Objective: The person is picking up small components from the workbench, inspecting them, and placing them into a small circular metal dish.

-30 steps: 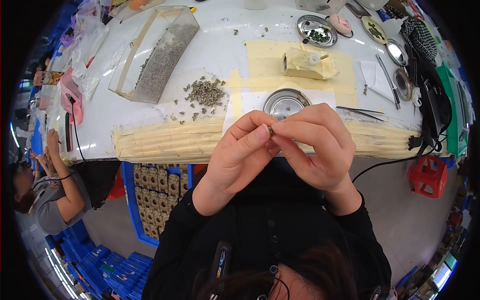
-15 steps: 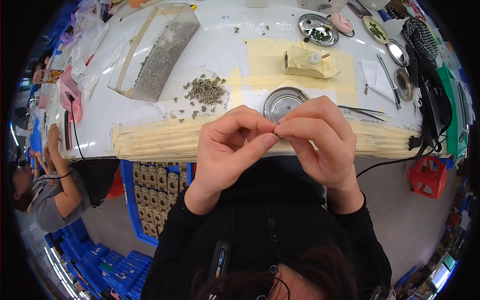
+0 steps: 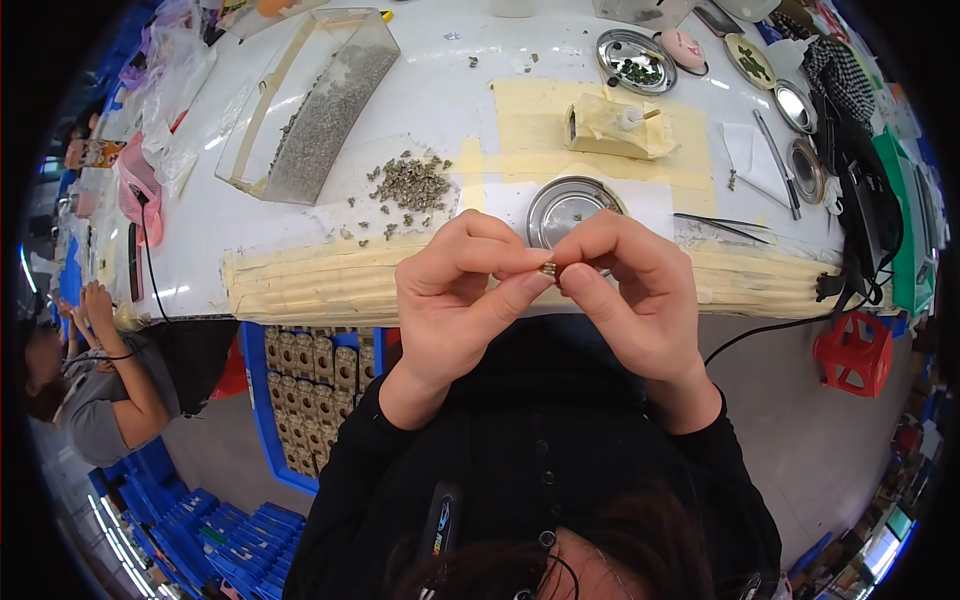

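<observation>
My left hand [image 3: 455, 290] and my right hand [image 3: 630, 290] meet in front of my chest, fingertips pinched together on a tiny metal part [image 3: 548, 268]. Both hands hover over the table's taped front edge [image 3: 300, 285]. Just beyond my fingers lies a round metal dish [image 3: 565, 205]. A loose pile of small grey parts [image 3: 410, 185] sits on the white table to the left of the dish.
A long clear tray of grey parts [image 3: 320, 110] lies at the back left. A taped block [image 3: 615, 128], several small dishes [image 3: 635, 62], tweezers [image 3: 720, 222] and a black cable [image 3: 850, 270] are to the right. Another person [image 3: 95, 390] sits at left; blue crates [image 3: 310, 370] stand below.
My hands have stayed together on the small part, with the fingers shifting slightly as they work it; the left hand sits a little lower.
</observation>
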